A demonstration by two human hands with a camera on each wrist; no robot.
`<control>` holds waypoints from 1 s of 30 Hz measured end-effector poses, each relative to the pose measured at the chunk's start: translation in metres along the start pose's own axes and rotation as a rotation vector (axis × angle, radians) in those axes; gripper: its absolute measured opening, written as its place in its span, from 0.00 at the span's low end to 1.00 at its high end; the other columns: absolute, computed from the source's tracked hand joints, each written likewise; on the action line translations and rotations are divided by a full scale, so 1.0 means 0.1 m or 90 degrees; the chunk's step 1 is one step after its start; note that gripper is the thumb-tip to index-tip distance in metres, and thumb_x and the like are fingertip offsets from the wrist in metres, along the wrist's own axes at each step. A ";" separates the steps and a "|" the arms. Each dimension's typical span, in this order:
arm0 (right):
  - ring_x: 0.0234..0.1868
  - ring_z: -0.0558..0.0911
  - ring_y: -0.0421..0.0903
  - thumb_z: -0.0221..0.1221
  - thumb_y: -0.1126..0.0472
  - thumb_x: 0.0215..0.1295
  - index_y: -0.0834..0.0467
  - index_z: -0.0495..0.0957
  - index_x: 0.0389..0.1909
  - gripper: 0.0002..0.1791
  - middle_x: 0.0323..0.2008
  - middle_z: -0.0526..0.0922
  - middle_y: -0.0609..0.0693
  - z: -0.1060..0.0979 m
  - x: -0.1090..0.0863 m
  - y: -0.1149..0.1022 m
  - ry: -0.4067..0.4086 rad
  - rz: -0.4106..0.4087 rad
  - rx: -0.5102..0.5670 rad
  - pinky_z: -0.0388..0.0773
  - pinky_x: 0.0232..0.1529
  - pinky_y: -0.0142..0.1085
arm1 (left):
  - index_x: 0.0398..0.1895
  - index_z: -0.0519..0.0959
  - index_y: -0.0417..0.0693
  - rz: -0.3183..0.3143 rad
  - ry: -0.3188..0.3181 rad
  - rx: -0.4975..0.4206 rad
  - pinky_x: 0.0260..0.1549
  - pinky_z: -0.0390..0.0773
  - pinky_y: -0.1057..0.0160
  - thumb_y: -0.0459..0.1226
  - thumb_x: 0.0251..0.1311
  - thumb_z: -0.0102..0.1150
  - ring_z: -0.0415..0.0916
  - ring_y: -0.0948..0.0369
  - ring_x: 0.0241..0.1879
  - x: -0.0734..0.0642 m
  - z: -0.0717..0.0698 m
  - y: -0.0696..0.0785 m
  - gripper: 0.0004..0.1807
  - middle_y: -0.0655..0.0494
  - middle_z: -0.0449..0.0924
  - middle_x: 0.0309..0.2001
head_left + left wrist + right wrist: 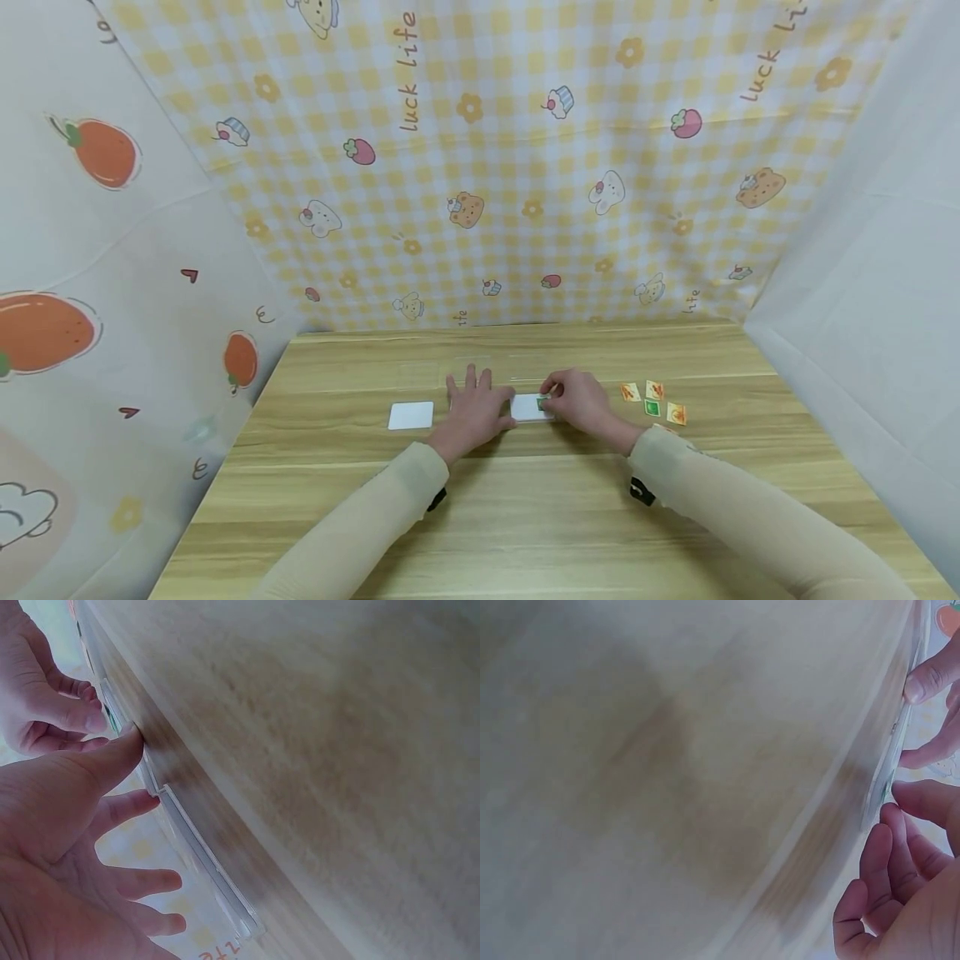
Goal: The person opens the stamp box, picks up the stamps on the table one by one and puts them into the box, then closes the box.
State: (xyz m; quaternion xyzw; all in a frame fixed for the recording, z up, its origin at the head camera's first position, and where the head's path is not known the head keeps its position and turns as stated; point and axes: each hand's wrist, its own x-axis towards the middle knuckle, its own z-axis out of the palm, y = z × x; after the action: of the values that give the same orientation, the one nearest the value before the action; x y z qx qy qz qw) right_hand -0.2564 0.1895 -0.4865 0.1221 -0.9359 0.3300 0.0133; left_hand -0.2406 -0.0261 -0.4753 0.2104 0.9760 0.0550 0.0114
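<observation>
My left hand (476,407) rests with spread fingers at the left end of a white rectangular card (525,407). In the left wrist view its thumb (124,750) lies along the card's near edge, with the forefinger close to a corner. Over the right end of that card, my right hand (579,400) pinches a small green square piece (542,403) between thumb and forefinger. Part of the piece is hidden by the fingertips. The right wrist view shows the other fingers of this hand (907,877) curled beside the card's end.
Left of my hands lies a second white card (410,415). Several small square picture pieces, orange ones (677,414) and a green one (652,407), are scattered at the right. Clear flat plastic pieces (417,374) lie farther back, before a checked cloth (525,250) behind the wooden table (517,525).
</observation>
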 end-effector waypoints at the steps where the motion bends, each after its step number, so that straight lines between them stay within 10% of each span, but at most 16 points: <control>1: 0.21 0.76 0.41 0.71 0.62 0.57 0.53 0.86 0.34 0.05 0.23 0.80 0.42 0.00 0.00 -0.01 0.001 0.000 0.000 0.72 0.22 0.36 | 0.63 0.78 0.65 -0.001 -0.001 0.002 0.60 0.46 0.21 0.60 0.59 0.66 0.45 0.33 0.74 0.00 0.01 0.00 0.29 0.39 0.63 0.71; 30: 0.22 0.76 0.41 0.67 0.61 0.64 0.59 0.85 0.49 0.13 0.29 0.83 0.46 -0.79 -0.32 0.21 -0.005 -0.019 -0.083 0.72 0.22 0.37 | 0.64 0.77 0.65 -0.002 0.011 0.038 0.61 0.45 0.21 0.63 0.59 0.63 0.45 0.34 0.74 0.02 0.10 -0.03 0.31 0.41 0.62 0.72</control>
State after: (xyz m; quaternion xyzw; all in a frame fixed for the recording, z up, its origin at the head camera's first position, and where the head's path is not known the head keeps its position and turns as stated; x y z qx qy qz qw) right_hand -0.2347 0.2613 -0.4416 0.1365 -0.9534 0.2680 0.0225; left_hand -0.2431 -0.0266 -0.4852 0.2087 0.9776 0.0280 -0.0033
